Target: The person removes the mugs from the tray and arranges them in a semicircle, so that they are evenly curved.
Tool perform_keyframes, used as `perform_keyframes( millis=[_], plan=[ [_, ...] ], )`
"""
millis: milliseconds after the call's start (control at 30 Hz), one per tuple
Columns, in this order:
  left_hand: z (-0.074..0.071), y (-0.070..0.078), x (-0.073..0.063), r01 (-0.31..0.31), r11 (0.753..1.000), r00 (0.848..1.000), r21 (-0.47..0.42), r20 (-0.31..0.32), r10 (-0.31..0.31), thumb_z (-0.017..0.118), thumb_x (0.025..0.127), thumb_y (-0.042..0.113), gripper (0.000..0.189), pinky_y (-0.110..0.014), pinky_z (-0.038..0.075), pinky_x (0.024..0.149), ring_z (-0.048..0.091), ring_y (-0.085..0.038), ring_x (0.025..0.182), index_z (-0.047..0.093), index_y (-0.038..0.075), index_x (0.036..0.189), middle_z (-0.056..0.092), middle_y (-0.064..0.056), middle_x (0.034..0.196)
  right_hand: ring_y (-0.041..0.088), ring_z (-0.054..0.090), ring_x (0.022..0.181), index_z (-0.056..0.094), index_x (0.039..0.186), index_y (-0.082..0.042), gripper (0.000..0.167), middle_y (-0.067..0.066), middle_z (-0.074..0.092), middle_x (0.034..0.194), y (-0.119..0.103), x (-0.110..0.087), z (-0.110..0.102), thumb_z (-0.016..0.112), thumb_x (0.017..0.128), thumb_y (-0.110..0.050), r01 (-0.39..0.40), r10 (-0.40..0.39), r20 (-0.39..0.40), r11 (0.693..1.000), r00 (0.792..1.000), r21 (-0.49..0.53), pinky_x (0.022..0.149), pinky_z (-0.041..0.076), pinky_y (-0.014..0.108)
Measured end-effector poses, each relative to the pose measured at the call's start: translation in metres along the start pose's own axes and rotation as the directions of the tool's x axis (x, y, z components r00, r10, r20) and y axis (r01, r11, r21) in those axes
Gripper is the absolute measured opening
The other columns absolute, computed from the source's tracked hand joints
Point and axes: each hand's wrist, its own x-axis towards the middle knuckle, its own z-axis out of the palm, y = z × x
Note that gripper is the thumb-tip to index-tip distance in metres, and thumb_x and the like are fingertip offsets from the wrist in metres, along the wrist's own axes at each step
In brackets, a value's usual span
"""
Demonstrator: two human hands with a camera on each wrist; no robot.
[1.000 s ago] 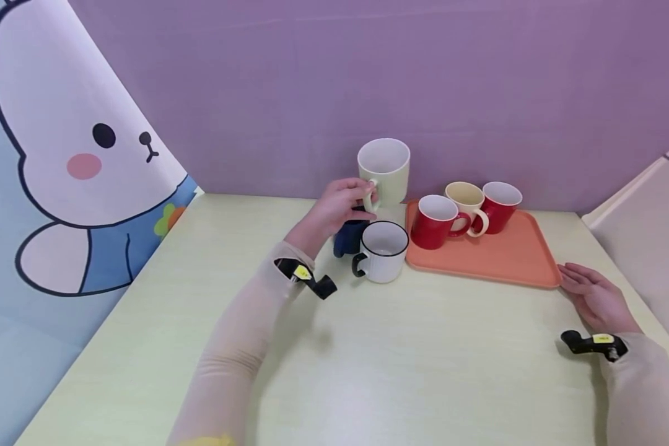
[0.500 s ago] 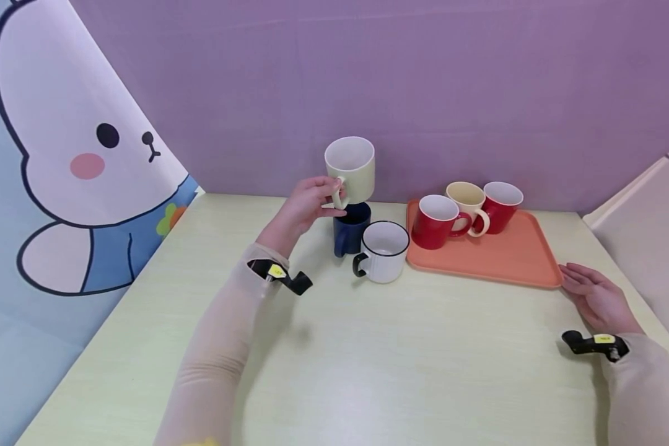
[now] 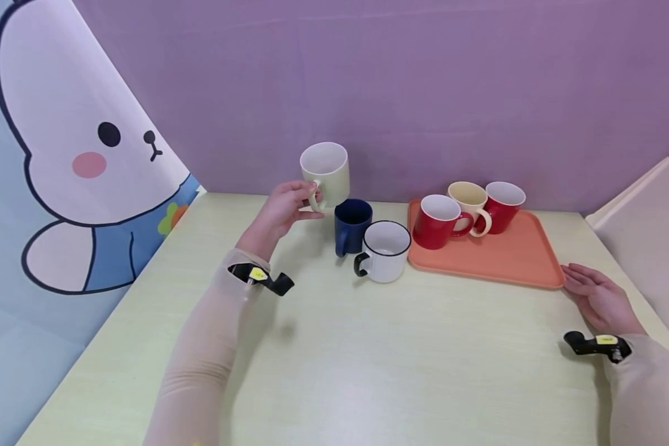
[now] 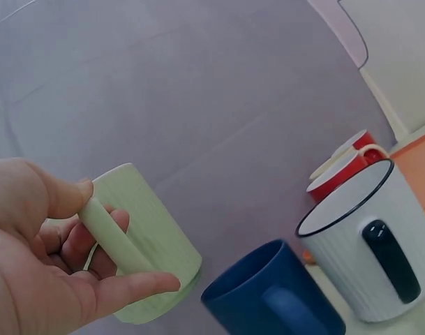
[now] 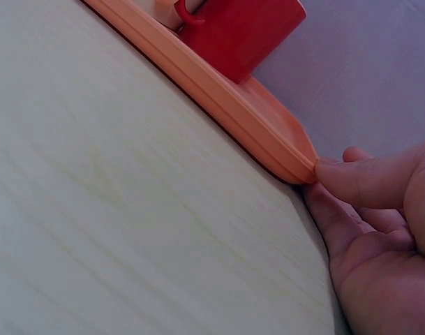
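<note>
Pale green mug (image 3: 336,186): I see it has shifted left over the last second, away from the orange tray (image 3: 496,260); I read that as carrying off, not loading.
Left hand (image 3: 275,214): grasps its handle, holding it near the navy mug (image 3: 358,234).
Right hand (image 3: 602,300): pinches the tray's near right corner, unmoved.
Navy mug: mouth now uncovered; black-rimmed white mug (image 3: 387,263) just beside it, very near the tray's left edge, contact unclear to me.
Tray room: front red mug (image 3: 430,232), cream mug (image 3: 471,209), rear red mug (image 3: 503,218) crowd the back; front bare.
Tabletop (image 3: 424,353): space left and forward; purple backdrop (image 3: 424,93) limits the rear.
</note>
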Motion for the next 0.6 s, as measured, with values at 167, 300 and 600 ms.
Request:
perform_keyframes(
  millis=[167,300,600],
  plan=[
    [-0.011,-0.002,0.0,0.003,1.0,1.0,0.005,-0.024,-0.003,0.053,0.103,0.005,0.008,-0.038,0.061,0.076,0.057,-0.02,0.089,0.059,-0.001,0.103,0.06,-0.006,0.089,0.028,0.068,0.105,0.066,0.114,0.008,0.046,0.021,0.069,0.111,0.0,-0.001,0.001,0.027,0.097,0.024,-0.001,0.001,0.007,1.0,1.0,0.012,0.092,0.055,0.032],
    [-0.019,-0.006,-0.001,0.013,1.0,0.999,0.008,-0.044,-0.012,0.052,0.103,0.005,0.009,-0.041,0.061,0.078,0.057,-0.02,0.089,0.058,-0.002,0.104,0.06,-0.005,0.09,0.027,0.069,0.105,0.067,0.114,0.007,0.046,0.02,0.07,0.111,-0.001,-0.002,0.001,0.028,0.097,0.024,-0.01,0.01,-0.004,1.0,1.0,-0.004,0.091,0.055,0.031],
    [-0.031,-0.019,-0.002,0.046,0.999,0.997,0.018,-0.071,-0.044,0.053,0.103,0.005,0.009,-0.036,0.061,0.074,0.056,-0.018,0.087,0.059,-0.001,0.102,0.06,-0.005,0.087,0.024,0.069,0.104,0.067,0.113,0.005,0.045,0.018,0.07,0.11,-0.001,-0.003,0.002,0.03,0.097,0.023,-0.013,0.012,-0.025,0.999,1.0,-0.036,0.09,0.055,0.029]
  ],
)
